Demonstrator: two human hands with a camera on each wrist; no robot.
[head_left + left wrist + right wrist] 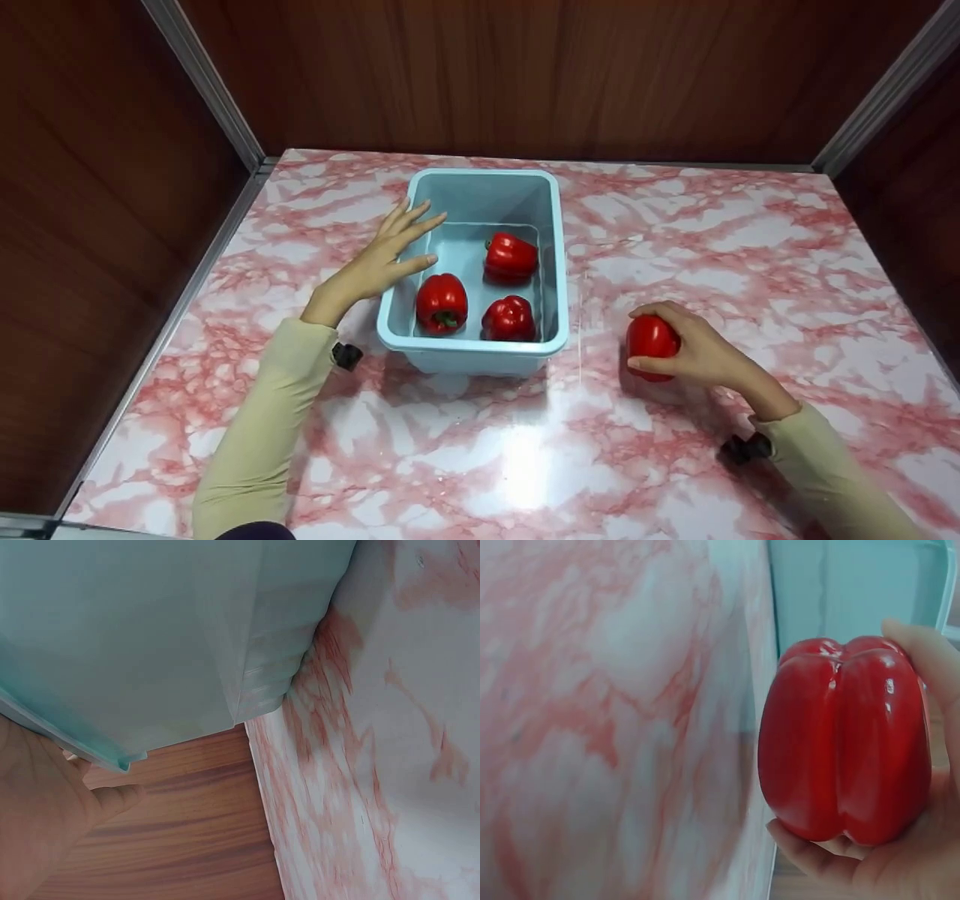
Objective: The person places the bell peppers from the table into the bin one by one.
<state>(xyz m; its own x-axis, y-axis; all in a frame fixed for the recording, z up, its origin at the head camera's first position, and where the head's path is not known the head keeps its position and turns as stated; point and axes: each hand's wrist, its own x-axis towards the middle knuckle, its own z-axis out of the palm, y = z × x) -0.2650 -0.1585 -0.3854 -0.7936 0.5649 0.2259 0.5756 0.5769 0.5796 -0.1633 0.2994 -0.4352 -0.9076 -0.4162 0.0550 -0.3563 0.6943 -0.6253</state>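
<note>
My right hand (694, 349) grips a red bell pepper (651, 341) to the right of the light blue bin (472, 346). In the right wrist view the same pepper (844, 746) sits between the thumb and the fingers. My left hand (382, 255) lies over the bin's left rim with its fingers spread and straight, holding nothing. Inside the bin are three red peppers: one at the near left (441, 300), one at the near right (510, 319) and one on its side farther back (511, 256). The left wrist view shows the bin's outer wall (135, 637) beside the left hand (41, 802).
The bin stands on a red-and-white marbled table (712, 225). Dark wood panels (525, 82) rise behind it and on both sides, joined by metal strips (214, 90). Small black devices (346, 356) are worn at both wrists.
</note>
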